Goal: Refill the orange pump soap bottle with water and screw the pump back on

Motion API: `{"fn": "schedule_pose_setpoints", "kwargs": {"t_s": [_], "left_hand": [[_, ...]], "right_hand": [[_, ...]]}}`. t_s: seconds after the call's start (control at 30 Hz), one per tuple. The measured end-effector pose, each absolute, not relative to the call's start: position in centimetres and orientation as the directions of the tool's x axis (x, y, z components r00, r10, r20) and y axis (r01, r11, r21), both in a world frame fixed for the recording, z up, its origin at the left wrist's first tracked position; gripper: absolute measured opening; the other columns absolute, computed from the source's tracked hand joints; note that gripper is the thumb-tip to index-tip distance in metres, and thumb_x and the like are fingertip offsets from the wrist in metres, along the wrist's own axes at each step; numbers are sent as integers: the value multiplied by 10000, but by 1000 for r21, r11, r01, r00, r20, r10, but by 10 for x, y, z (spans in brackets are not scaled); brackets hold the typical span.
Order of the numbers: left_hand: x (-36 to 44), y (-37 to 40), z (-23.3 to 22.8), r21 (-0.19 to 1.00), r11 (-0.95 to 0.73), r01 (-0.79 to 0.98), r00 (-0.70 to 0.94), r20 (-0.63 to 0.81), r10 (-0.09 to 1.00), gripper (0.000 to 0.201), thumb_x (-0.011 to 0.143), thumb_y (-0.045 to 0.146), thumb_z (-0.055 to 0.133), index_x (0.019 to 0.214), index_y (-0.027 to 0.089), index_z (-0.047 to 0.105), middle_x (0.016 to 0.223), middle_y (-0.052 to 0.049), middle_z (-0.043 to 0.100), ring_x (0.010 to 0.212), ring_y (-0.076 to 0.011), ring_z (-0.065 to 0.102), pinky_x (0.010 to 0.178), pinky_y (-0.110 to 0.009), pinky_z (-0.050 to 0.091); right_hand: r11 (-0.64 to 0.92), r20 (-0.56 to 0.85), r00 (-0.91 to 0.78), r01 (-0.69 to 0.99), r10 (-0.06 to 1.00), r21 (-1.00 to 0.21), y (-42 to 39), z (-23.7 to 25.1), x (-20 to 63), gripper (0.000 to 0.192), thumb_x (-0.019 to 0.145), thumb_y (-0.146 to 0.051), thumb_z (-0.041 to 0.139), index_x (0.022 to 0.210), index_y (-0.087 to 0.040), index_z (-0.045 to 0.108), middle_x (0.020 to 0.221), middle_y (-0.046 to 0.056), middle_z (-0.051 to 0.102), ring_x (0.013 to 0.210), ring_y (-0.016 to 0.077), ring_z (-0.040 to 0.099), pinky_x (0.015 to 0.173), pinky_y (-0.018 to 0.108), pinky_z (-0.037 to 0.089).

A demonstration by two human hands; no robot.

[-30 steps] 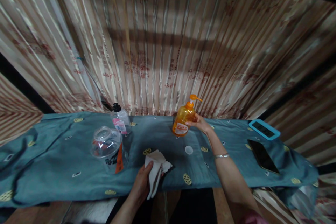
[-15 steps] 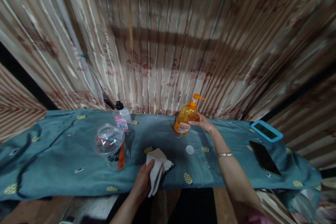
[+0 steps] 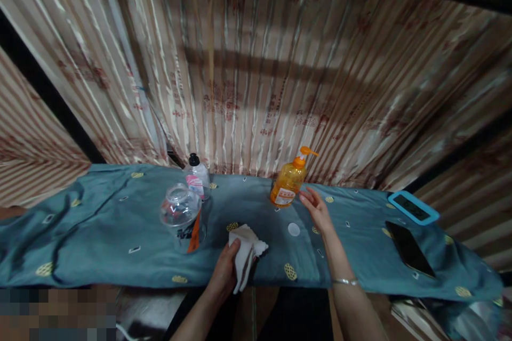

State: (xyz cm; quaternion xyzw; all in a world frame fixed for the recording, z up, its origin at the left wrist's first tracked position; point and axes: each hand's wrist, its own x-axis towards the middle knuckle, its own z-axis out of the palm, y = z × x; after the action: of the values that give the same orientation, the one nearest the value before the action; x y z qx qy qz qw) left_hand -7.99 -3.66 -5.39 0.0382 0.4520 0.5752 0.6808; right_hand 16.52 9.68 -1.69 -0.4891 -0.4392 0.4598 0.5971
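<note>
A crumpled white cloth or tissue (image 3: pixel 245 256) is gripped in my left hand (image 3: pixel 224 270) near the front edge of the covered table. My right hand (image 3: pixel 318 210) has its fingers apart beside an orange pump bottle (image 3: pixel 288 184), with nothing in its grasp. The bottle stands upright and has a white label and an orange pump head. Whether a fingertip still brushes the bottle is hard to make out. Between the hands lies a small round white disc (image 3: pixel 294 229).
Left of my hands stand a clear plastic jar (image 3: pixel 181 216) with an orange and black label and a clear bottle (image 3: pixel 197 178) with a black cap. At the right lie a blue-framed digital clock (image 3: pixel 413 208) and a black phone (image 3: pixel 410 249). A pleated curtain (image 3: pixel 256 90) hangs behind.
My right hand has let go of the orange pump bottle and drawn back toward me. The left hand keeps the white cloth or tissue. The view has shifted slightly left.
</note>
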Motion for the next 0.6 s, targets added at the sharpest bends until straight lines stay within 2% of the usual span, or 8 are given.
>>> {"fn": "schedule_pose_setpoints", "kwargs": {"t_s": [0.13,0.17,0.23,0.3,0.33,0.4,0.5,0.6], "left_hand": [[-77,-39,-57,510,332,-794,-20,-568,823,307,890,243,599,1149,79,621,928,-126,763,805,-232,745,849,-368,594],[-76,-40,-58,494,328,-805,7,-545,839,328,881,285,616,1140,85,636,958,-124,763,879,-243,740,912,-373,569],[-74,-44,-58,481,319,-817,68,-469,881,411,836,394,669,1130,107,663,1045,-118,755,1046,-271,700,1027,-383,499],[-73,-49,-57,494,321,-808,124,-390,912,517,754,502,730,1109,128,689,1132,-118,734,1176,-301,635,1101,-402,429],[-73,-52,-57,511,324,-796,146,-357,923,563,714,537,754,1103,134,696,1174,-125,719,1225,-315,601,1126,-415,399],[-78,-61,-56,563,349,-749,188,-324,927,626,663,551,791,1127,143,692,1251,-146,682,1293,-337,543,1147,-453,361],[-96,-79,-56,677,384,-628,201,-335,921,667,683,471,815,1264,205,622,1368,-155,607,1349,-338,489,1124,-504,375],[-124,-97,-57,791,308,-528,83,-313,946,653,699,487,801,1258,199,626,1356,-173,613,1274,-341,567,1069,-478,451]], "right_hand": [[106,101,81,-62,992,-992,20,-38,111,726,629,-533,805,1207,-183,539,1227,187,639,1177,349,588,1083,608,381],[129,128,-5,64,992,-990,-1,-44,94,707,757,-519,717,1325,-173,475,1346,189,571,1248,320,542,1112,587,352],[218,163,-205,285,965,-933,-35,-56,61,731,863,-456,620,1464,-149,338,1525,171,385,1403,289,365,1158,562,287],[331,196,-341,402,920,-854,-56,-66,36,634,925,-410,505,1468,-114,365,1534,162,371,1431,287,307,1172,564,251],[375,231,-346,443,909,-814,-59,-69,29,540,961,-362,395,1426,-90,436,1506,175,412,1418,287,329,1165,567,255],[379,258,-312,436,914,-816,-56,-70,26,501,983,-316,271,1333,-74,534,1375,187,553,1303,265,485,1111,496,369],[214,164,-164,352,973,-911,-38,-63,46,485,998,-438,316,1231,-128,607,1186,137,685,1068,242,645,945,385,504],[158,220,94,437,971,-885,-19,-58,72,561,972,-529,348,1205,-91,611,1176,170,686,1093,292,635,984,448,481]]}}
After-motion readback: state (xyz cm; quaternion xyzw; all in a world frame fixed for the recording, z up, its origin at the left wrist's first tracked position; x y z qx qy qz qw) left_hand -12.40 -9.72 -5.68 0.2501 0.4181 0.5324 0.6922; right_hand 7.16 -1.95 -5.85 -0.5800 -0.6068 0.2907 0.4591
